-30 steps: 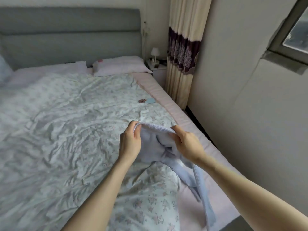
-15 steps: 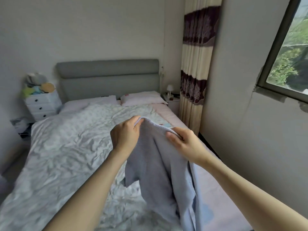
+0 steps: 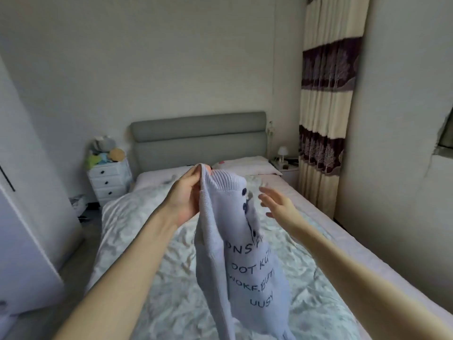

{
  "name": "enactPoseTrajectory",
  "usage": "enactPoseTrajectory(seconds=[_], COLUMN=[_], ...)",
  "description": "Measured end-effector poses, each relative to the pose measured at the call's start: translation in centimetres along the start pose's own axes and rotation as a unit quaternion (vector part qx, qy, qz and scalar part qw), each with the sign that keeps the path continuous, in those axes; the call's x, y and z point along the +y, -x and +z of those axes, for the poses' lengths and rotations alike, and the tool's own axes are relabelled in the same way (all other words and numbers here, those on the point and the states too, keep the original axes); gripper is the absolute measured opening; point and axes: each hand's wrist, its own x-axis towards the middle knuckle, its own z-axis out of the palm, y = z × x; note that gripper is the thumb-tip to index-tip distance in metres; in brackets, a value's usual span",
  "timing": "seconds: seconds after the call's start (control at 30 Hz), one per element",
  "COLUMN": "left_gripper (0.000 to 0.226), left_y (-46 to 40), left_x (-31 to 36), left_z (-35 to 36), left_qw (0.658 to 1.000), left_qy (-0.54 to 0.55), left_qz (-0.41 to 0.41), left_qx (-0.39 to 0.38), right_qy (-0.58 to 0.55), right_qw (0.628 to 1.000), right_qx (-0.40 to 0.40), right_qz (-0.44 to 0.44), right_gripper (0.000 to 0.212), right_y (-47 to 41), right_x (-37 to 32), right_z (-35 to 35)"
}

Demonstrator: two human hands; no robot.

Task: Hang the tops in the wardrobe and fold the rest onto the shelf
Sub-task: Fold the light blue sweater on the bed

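A pale lilac knitted top (image 3: 247, 261) with dark buttons and dark lettering hangs in the air above the bed. My left hand (image 3: 187, 195) pinches it at the ribbed collar and holds it up. My right hand (image 3: 277, 204) hovers just right of the collar, fingers spread and relaxed, touching nothing. The lower hem of the top runs out of the frame at the bottom. A white panel (image 3: 27, 217) at the left edge may be the wardrobe; I see no shelf or hanger.
The bed (image 3: 157, 278) with a crumpled floral duvet fills the middle, a grey headboard (image 3: 198, 138) behind. A white drawer chest (image 3: 109, 180) with soft toys stands left, a nightstand (image 3: 286, 168) with a small lamp right. A striped curtain (image 3: 323, 119) hangs by the right wall.
The top has been lifted higher off the bed and now shows its lettered front. My right hand has let go of the collar and opened; my left hand keeps its hold.
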Motion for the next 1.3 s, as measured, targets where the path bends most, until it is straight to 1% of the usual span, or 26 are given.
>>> enactPoseTrajectory(seconds=[0.07,0.17,0.23,0.3,0.37,0.43,0.47,0.5,0.57,0.6,0.63,0.7,0.73,0.77,0.8,0.87,0.93,0.97,1.0,1.03,1.07,1.1,1.13,1.2,1.23,1.3], left_gripper=[0.033,0.033,0.037,0.035,0.03,0.029,0.03,0.03,0.032,0.033,0.034,0.035,0.035,0.035,0.033,0.027,0.029,0.031,0.027,0.02,0.02,0.026,0.032,0.038,0.038,0.037], left_y=[-0.4,-1.0,-1.1,-0.9,-0.2,0.7,1.2,1.7,3.0,3.6,4.5,6.8,8.3,9.5,11.3,13.6,16.4,18.5,19.9,21.2,22.7,24.4,25.2,27.1,28.0,29.1], left_x=[2.2,5.6,7.1,8.2,9.1,9.7,10.0,10.3,11.0,11.3,11.5,11.7,11.6,11.5,11.2,10.6,10.0,9.4,8.9,8.3,7.5,6.8,6.4,6.0,5.7,5.2], left_z=[-2.0,-4.8,-6.1,-7.1,-8.3,-9.2,-9.7,-10.1,-10.6,-10.8,-10.8,-10.8,-10.6,-10.4,-9.9,-8.9,-7.4,-6.6,-6.1,-5.7,-5.4,-4.9,-4.8,-4.5,-4.3,-4.4], left_qw=[1.0,0.999,1.0,1.0,0.999,0.996,0.992,0.984,0.95,0.919,0.878,0.801,0.777,0.764,0.761,0.78,0.807,0.825,0.844,0.863,0.877,0.891,0.905,0.94,0.953,0.958], left_qy=[0.002,-0.024,-0.015,-0.005,-0.009,-0.034,-0.058,-0.093,-0.2,-0.276,-0.351,-0.453,-0.473,-0.481,-0.481,-0.464,-0.45,-0.441,-0.429,-0.421,-0.416,-0.402,-0.377,-0.294,-0.261,-0.253], left_qz=[0.012,0.02,0.018,0.023,0.038,0.063,0.082,0.105,0.164,0.198,0.23,0.271,0.276,0.276,0.27,0.256,0.242,0.235,0.222,0.196,0.163,0.13,0.11,0.088,0.083,0.079], left_qx=[-0.018,-0.015,-0.006,0.008,0.026,0.052,0.076,0.107,0.172,0.201,0.229,0.282,0.309,0.33,0.341,0.332,0.297,0.265,0.231,0.198,0.175,0.164,0.163,0.146,0.13,0.111], right_qy=[-0.019,-0.057,-0.127,-0.176,-0.204,-0.21,-0.192,-0.159,-0.069,-0.035,-0.019,-0.007,-0.004,0.002,0.009,0.032,0.058,0.071,0.082,0.1,0.117,0.125,0.118,0.051,0.01,-0.05], right_qw=[0.998,0.99,0.972,0.948,0.942,0.955,0.968,0.981,0.997,0.996,0.993,0.981,0.976,0.971,0.966,0.956,0.952,0.954,0.957,0.961,0.963,0.968,0.975,0.994,0.998,0.996], right_qx=[-0.045,-0.089,-0.143,-0.223,-0.234,-0.184,-0.146,-0.104,-0.032,-0.01,0.007,0.037,0.05,0.058,0.064,0.073,0.076,0.074,0.068,0.059,0.046,0.029,0.005,-0.042,-0.056,-0.059], right_qz=[0.03,0.089,0.138,0.143,0.13,0.1,0.073,0.041,-0.035,-0.076,-0.117,-0.188,-0.213,-0.233,-0.251,-0.283,-0.292,-0.283,-0.269,-0.252,-0.237,-0.214,-0.186,-0.087,-0.039,0.043], right_gripper=[0.048,0.073,0.077,0.063,0.05,0.03,0.02,0.014,0.013,0.012,0.012,0.01,0.008,0.004,0.008,0.027,0.033,0.031,0.026,0.02,0.016,0.022,0.033,0.05,0.053,0.047], right_y=[-1.4,-2.7,-3.3,-3.3,-3.0,-2.6,-2.4,-2.0,-1.2,-0.5,0.4,2.7,4.2,5.6,7.6,10.6,13.8,15.9,17.2,18.4,19.8,21.5,22.1,23.9,24.5,25.1], right_x=[-0.1,-0.1,0.3,0.1,-0.6,-1.5,-2.1,-2.8,-4.1,-4.7,-5.4,-6.8,-7.5,-8.1,-8.7,-9.6,-10.6,-10.9,-11.0,-11.0,-11.1,-11.1,-10.9,-10.4,-10.2,-9.5], right_z=[3.1,7.6,9.3,10.7,12.1,13.2,13.6,13.8,13.8,13.7,13.5,12.9,12.5,12.1,11.7,10.9,9.9,9.1,8.5,7.7,7.0,6.3,5.8,4.7,4.1,2.8])
